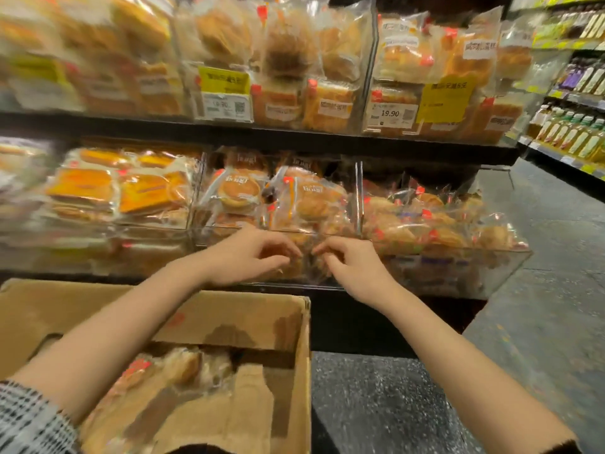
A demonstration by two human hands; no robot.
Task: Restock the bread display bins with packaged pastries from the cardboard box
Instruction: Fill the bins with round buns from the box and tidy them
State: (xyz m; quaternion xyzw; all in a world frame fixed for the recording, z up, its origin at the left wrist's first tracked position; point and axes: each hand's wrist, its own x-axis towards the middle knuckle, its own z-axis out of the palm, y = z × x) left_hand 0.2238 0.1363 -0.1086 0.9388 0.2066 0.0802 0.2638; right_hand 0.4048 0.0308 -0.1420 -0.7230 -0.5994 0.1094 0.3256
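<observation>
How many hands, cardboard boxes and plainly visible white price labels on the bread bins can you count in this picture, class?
Hands: 2
Cardboard box: 1
White price labels: 2
Total: 5

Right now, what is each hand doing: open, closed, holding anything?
Left hand: fingers curled at the clear plastic display bin's front edge; cannot tell whether it pinches anything.
Right hand: likewise curled there; grip cannot be told.
</observation>
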